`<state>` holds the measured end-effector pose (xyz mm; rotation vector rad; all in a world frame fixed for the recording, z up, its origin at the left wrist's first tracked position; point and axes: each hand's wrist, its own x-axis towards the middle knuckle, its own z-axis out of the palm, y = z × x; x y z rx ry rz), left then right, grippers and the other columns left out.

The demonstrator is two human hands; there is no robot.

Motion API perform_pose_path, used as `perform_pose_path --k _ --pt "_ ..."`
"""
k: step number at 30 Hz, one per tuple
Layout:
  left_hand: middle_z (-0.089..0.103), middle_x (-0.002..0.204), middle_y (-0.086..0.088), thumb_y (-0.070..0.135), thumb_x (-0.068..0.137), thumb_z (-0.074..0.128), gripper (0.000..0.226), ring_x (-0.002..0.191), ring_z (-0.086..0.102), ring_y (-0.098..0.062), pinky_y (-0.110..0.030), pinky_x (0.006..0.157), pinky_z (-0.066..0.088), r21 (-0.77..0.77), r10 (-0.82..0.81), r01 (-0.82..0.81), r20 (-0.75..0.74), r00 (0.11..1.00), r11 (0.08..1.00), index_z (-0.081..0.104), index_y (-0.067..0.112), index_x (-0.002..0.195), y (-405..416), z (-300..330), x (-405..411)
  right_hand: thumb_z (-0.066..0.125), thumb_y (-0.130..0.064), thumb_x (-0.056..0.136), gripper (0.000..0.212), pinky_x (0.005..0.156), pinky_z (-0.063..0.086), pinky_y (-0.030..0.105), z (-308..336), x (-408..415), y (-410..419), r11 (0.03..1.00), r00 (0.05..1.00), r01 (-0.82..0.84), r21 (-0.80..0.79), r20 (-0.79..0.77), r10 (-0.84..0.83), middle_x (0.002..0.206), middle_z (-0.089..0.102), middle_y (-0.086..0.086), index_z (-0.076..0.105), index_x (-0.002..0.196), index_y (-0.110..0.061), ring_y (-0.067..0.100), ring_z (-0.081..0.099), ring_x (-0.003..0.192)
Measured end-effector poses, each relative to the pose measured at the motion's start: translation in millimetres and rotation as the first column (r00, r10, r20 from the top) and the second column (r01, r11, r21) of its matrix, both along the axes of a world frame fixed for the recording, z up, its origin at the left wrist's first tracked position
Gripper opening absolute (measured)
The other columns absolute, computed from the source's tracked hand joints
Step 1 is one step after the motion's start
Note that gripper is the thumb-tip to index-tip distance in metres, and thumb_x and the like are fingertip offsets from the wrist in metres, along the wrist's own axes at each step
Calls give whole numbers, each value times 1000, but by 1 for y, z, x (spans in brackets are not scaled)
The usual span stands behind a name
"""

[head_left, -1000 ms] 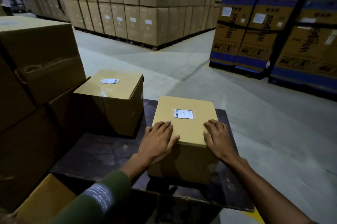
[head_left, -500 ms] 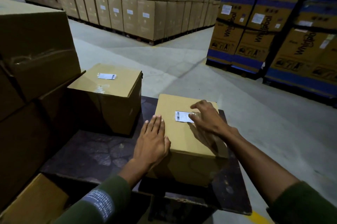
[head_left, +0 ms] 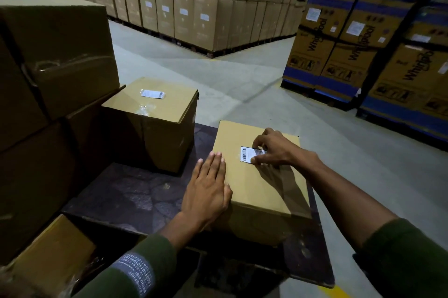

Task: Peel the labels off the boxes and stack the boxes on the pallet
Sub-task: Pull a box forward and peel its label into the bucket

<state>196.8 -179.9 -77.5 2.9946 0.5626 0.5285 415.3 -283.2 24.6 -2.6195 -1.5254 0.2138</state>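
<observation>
Fingers of the right hand are pinched together on the right edge of the barcode label, which lies on top of the near box; the label's left part, with its black bars, shows clear of the fingertips. The left hand lies flat, fingers together and extended, on the left top edge of the near box. This box sits on the dark pallet. Left of and beyond the near box, a second box on the same pallet carries a white label whose print is too small to read. Far right of the near box, stacked blue-and-tan cartons read "Whirlpool". The left sleeve bears a patch of unreadable characters.
</observation>
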Motion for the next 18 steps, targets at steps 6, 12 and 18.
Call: perform_pose_path --k 6,12,18 --pt "6 163 -11 44 96 9 69 151 -4 -22 -44 122 3 14 0 0 -29 1000 1000 12 7 154 0 3 -3 80 -47 74 45 81 44 33 15 -2 14 988 1000 15 -151 26 -11 115 47 5 66 110 -23 24 48 105" --pt "0 163 -10 45 94 3 71 150 -10 -21 -43 122 -2 4 -3 3 -61 998 1000 6 8 155 2 6 0 85 -37 72 45 74 53 39 20 -4 14 996 997 52 -75 -53 -56 104 62 5 58 102 -17 22 60 90" --pt "26 153 -20 45 94 16 69 142 21 -33 -45 119 17 -6 40 -40 -45 998 999 28 7 150 6 17 10 73 -21 86 29 81 52 36 21 4 4 997 998 52 56 -38 -50 109 67 3 62 113 -20 18 61 94"
